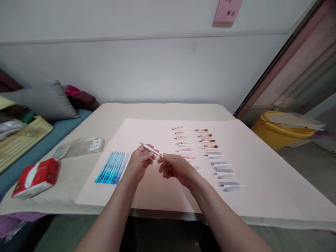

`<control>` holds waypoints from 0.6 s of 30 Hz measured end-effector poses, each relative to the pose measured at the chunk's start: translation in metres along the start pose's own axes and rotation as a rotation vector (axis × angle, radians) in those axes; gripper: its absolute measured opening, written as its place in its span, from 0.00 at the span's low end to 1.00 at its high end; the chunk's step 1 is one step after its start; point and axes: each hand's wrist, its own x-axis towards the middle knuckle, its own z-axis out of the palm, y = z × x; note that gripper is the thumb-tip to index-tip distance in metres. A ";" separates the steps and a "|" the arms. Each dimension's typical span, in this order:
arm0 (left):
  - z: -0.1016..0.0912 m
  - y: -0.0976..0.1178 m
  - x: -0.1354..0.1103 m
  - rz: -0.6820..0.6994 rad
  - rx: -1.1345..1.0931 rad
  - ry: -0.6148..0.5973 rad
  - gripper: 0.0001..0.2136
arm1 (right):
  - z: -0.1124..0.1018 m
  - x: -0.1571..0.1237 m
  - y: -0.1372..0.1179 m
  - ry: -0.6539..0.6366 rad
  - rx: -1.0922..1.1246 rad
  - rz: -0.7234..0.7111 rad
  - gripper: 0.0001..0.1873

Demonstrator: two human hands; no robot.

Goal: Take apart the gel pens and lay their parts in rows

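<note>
Both hands meet above a pink paper sheet (249, 154) and grip one slim white pen (151, 149). My left hand (140, 161) pinches the pen's middle, its tip pointing up and left. My right hand (174, 168) is closed on the pen's other end. To the left of the hands, several blue pens (112, 167) lie side by side on the sheet. To the right lie two columns of small pen parts: pinkish ones (182, 142) and brown and grey ones (215, 155).
The sheet covers a beige table (162, 109). On the table's left are a clear plastic packet (78, 147) and a red tissue pack (35, 177). A grey cushion (44, 99) lies on a bench at far left, a yellow bucket (282, 131) stands at right.
</note>
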 end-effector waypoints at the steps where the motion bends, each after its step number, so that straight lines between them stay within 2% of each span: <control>1: 0.000 0.002 -0.001 0.004 0.002 -0.002 0.13 | 0.002 -0.001 0.001 -0.052 0.046 0.031 0.18; 4: 0.000 0.008 -0.002 0.017 -0.065 0.021 0.14 | 0.004 -0.003 0.002 -0.102 0.098 0.021 0.15; 7: -0.003 0.010 -0.002 0.035 -0.145 0.064 0.14 | 0.007 -0.002 0.004 -0.060 -0.014 -0.036 0.13; 10: -0.007 0.005 0.000 0.048 -0.111 0.180 0.09 | 0.015 -0.002 0.008 0.110 -0.389 -0.219 0.13; 13: -0.008 -0.001 0.002 0.028 -0.064 0.263 0.12 | 0.019 -0.002 0.013 0.257 -0.776 -0.395 0.14; 15: -0.007 -0.001 0.002 0.011 -0.104 0.248 0.12 | 0.019 -0.002 0.015 0.277 -0.872 -0.416 0.15; 18: -0.005 0.004 0.001 -0.006 -0.232 0.141 0.12 | 0.015 -0.001 0.015 0.257 -0.857 -0.411 0.16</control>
